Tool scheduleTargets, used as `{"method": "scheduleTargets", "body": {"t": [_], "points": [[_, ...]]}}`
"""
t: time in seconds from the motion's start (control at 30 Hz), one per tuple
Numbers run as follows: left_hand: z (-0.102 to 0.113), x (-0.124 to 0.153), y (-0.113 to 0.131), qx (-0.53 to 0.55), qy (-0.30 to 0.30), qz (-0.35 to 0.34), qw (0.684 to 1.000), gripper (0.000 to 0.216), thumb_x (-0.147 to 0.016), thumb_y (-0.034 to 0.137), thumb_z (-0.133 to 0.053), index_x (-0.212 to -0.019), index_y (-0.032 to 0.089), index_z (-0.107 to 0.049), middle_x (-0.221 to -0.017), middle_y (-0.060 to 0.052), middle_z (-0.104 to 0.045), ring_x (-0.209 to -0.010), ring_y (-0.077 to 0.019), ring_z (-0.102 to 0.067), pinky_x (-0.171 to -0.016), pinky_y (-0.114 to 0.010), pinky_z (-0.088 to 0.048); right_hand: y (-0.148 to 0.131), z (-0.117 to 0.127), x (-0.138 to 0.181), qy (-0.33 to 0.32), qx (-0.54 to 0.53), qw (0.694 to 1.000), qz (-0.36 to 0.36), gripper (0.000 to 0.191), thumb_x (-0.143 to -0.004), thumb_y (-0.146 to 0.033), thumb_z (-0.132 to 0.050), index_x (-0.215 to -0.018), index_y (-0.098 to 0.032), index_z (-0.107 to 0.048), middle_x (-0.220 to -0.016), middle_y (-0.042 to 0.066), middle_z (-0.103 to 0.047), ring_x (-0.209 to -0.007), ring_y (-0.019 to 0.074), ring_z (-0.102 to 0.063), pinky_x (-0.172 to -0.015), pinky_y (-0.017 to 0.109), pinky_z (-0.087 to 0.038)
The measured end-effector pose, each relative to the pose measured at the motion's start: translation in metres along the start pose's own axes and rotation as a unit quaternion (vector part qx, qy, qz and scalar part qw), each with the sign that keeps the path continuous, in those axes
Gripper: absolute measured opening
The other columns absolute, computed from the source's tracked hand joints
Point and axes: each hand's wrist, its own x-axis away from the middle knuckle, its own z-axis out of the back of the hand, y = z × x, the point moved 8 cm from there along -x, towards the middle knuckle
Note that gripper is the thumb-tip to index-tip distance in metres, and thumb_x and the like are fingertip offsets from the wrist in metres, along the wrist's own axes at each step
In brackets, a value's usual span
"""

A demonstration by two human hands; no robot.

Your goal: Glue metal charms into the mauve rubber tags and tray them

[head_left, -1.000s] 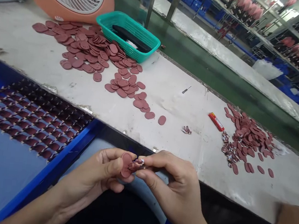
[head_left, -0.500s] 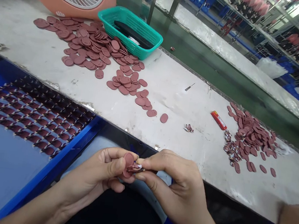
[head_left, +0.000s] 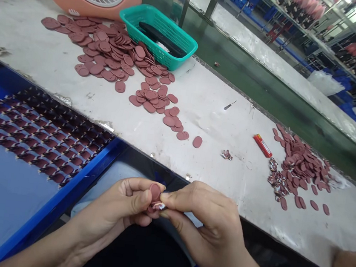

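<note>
Reddish oval disc [head_left: 154,191] is at the frame's lower centre, pinched in the closed grip of the left hand [head_left: 120,204]; the right hand [head_left: 211,225] has its grip closed on a small brown-and-white piece [head_left: 158,206] against it. Loose discs [head_left: 110,51] lie upper left on the tabletop [head_left: 240,181], beside a green basket [head_left: 173,63].

At lower centre, the oval disc [head_left: 155,191] looks like smooth, matt plastic; the small painted piece [head_left: 158,206] against it catches glossy highlights. Upper left, the fan housing [head_left: 92,9] is smooth plastic, the basket [head_left: 156,54] perforated plastic. Across the middle, the worktop [head_left: 240,175] looks scuffed.
</note>
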Motion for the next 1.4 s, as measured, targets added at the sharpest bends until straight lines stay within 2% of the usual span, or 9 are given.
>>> {"method": "scheduleTargets", "body": {"t": [0.3,0.47,0.63,0.7,0.8,0.87,1.0,1.23,1.4], "points": [[-0.002,0.005,0.005,0.008,0.014,0.005,1.000,0.032,-0.060,0.041,-0.098,-0.077,0.019,-0.082,-0.065,0.000,-0.069,-0.060,-0.0082,-0.059,-0.056,-0.012,-0.050,0.000,-0.005,0.000,-0.008,0.010,1.000,0.012,0.022,-0.090,-0.005,-0.070,-0.109,-0.018,-0.069,-0.095,0.003,-0.080,-0.079,0.0133,-0.075,-0.075,0.026,-0.061],[0.005,-0.004,-0.001,0.010,-0.013,0.006,1.000,0.034,-0.061,0.044,-0.097,-0.076,0.018,-0.081,-0.067,-0.001,-0.067,-0.061,-0.0099,-0.060,-0.052,-0.013,-0.049,0.002,-0.007,-0.002,-0.024,0.024,0.999,0.002,0.026,-0.091,-0.008,-0.069,-0.112,-0.022,-0.067,-0.095,0.000,-0.079,-0.081,0.0128,-0.074,-0.077,0.026,-0.060],[0.008,-0.004,0.004,0.005,-0.012,0.011,1.000,0.032,-0.064,0.042,-0.096,-0.074,0.018,-0.078,-0.068,0.000,-0.066,-0.065,-0.0116,-0.062,-0.053,-0.014,-0.050,0.003,0.000,-0.005,-0.036,0.052,0.998,-0.015,0.056,-0.088,-0.027,-0.078,-0.139,-0.025,-0.054,-0.107,0.003,-0.076,-0.085,0.0152,-0.070,-0.078,0.028,-0.060],[0.006,-0.002,0.006,0.008,-0.013,0.016,1.000,0.033,-0.062,0.042,-0.097,-0.074,0.018,-0.078,-0.067,0.000,-0.065,-0.064,-0.0112,-0.061,-0.053,-0.013,-0.050,0.002,0.002,-0.006,-0.037,0.058,0.998,-0.008,0.049,-0.092,-0.029,-0.074,-0.137,-0.023,-0.057,-0.103,0.004,-0.076,-0.084,0.0150,-0.070,-0.076,0.027,-0.060],[0.002,-0.002,0.006,0.004,-0.030,0.015,0.999,0.038,-0.057,0.045,-0.098,-0.069,0.016,-0.076,-0.066,-0.001,-0.065,-0.060,-0.0093,-0.058,-0.050,-0.012,-0.048,0.001,-0.001,-0.010,-0.050,0.053,0.997,0.014,0.022,-0.096,-0.019,-0.067,-0.117,-0.017,-0.070,-0.094,0.006,-0.076,-0.081,0.0141,-0.072,-0.075,0.025,-0.061],[0.003,-0.003,0.005,0.007,-0.027,0.009,1.000,0.038,-0.058,0.045,-0.098,-0.069,0.016,-0.076,-0.065,-0.001,-0.064,-0.058,-0.0080,-0.056,-0.051,-0.011,-0.049,0.000,-0.003,-0.012,-0.046,0.047,0.998,0.023,0.014,-0.096,-0.017,-0.067,-0.108,-0.014,-0.073,-0.091,0.007,-0.077,-0.080,0.0145,-0.073,-0.073,0.024,-0.061],[0.009,-0.005,0.002,0.018,-0.004,-0.005,1.000,0.034,-0.060,0.042,-0.098,-0.071,0.017,-0.078,-0.063,0.001,-0.064,-0.053,-0.0058,-0.054,-0.051,-0.010,-0.050,-0.002,-0.004,-0.011,-0.029,0.048,0.998,0.033,0.012,-0.094,-0.018,-0.069,-0.105,-0.016,-0.075,-0.087,0.006,-0.078,-0.076,0.0151,-0.073,-0.070,0.024,-0.062],[0.004,-0.003,0.004,0.036,-0.010,-0.005,0.999,0.030,-0.062,0.039,-0.097,-0.072,0.015,-0.080,-0.067,-0.002,-0.068,-0.057,-0.0070,-0.059,-0.053,-0.010,-0.053,-0.002,-0.004,-0.011,-0.026,0.065,0.997,0.035,0.013,-0.095,-0.020,-0.068,-0.106,-0.018,-0.075,-0.086,0.005,-0.078,-0.075,0.0151,-0.074,-0.069,0.024,-0.063],[0.008,-0.003,0.005,0.037,0.019,-0.001,0.999,0.032,-0.058,0.037,-0.099,-0.075,0.016,-0.081,-0.068,-0.001,-0.069,-0.059,-0.0079,-0.062,-0.056,-0.011,-0.055,0.000,-0.006,-0.014,-0.026,0.062,0.997,0.035,0.013,-0.095,-0.021,-0.067,-0.104,-0.018,-0.076,-0.086,0.006,-0.078,-0.075,0.0154,-0.074,-0.068,0.023,-0.063]]}}
